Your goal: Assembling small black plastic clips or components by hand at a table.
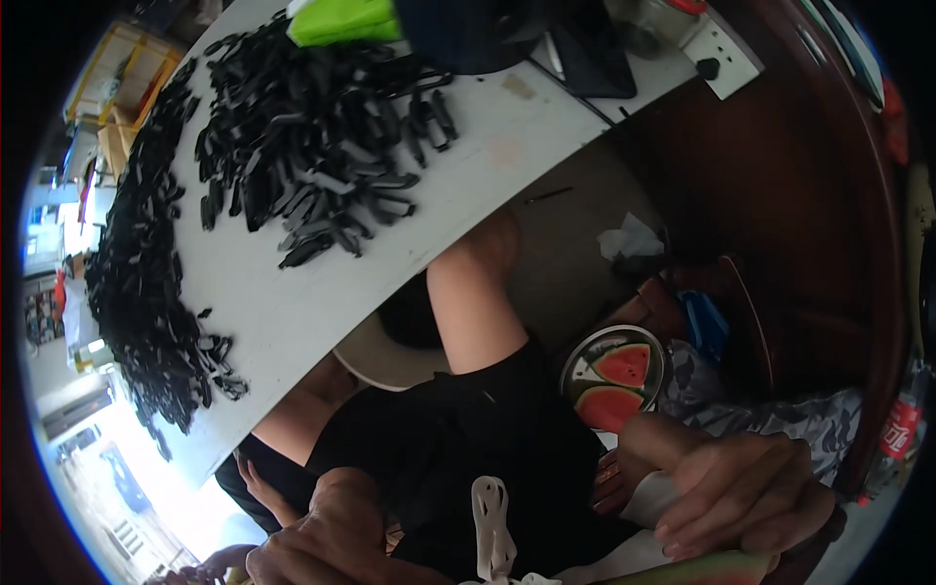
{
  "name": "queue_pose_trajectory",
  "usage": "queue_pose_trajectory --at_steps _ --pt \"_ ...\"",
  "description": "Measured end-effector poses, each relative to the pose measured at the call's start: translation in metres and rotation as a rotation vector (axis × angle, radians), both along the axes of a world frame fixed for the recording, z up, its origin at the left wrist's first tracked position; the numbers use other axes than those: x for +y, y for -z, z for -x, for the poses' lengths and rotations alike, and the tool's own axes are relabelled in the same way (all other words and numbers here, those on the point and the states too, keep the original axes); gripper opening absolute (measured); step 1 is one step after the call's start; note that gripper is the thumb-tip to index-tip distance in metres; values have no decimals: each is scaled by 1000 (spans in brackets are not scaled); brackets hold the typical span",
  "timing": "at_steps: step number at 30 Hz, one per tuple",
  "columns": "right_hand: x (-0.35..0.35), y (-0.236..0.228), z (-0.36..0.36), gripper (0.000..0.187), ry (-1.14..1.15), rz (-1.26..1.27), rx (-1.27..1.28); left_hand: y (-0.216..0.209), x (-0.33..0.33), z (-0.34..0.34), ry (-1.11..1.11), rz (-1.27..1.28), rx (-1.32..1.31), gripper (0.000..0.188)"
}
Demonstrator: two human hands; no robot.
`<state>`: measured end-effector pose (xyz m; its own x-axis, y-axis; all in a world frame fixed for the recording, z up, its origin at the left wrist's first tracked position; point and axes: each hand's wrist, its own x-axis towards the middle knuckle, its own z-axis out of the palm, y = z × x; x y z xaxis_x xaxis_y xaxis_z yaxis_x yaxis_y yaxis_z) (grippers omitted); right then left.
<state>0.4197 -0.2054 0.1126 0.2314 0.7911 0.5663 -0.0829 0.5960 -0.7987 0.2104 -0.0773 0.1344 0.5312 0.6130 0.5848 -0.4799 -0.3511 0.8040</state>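
Note:
At the lower right, my right hand (741, 492) is closed with its fingers bent over a watermelon slice (717, 569), whose pale green rind edge shows beneath them. Most of that slice is cut off by the lower edge. My left hand (327, 536) is at the lower left with the fingers curled in. Whatever it may hold is hidden. Just beyond the right hand, a round metal bowl (567, 369) holds two red pieces of watermelon (622, 365). A white cord with a looped end (492, 526) hangs between my hands over black shorts (439, 429).
A white table (468, 180) carries heaps of small black plastic parts (312, 127), a bright green bag (343, 19) and a dark item. A power strip (721, 57) sits at its right end. Below are crumpled tissue (632, 239), a blue item (704, 327) and camouflage cloth (780, 429).

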Motion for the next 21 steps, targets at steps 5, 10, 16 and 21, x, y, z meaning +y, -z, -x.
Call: queue_pose_trajectory --at_steps 5,10,16,21 --pt "-6 24 -17 22 150 18 35 3 5 -29 82 68 144 34" --pt "-13 38 -39 23 93 -35 297 21 -4 -54 -123 41 255 36" --pt "34 51 -32 14 232 77 344 54 31 -60 -136 93 134 29" --pt "48 78 -56 17 401 209 447 89 46 -72 12 425 326 48"
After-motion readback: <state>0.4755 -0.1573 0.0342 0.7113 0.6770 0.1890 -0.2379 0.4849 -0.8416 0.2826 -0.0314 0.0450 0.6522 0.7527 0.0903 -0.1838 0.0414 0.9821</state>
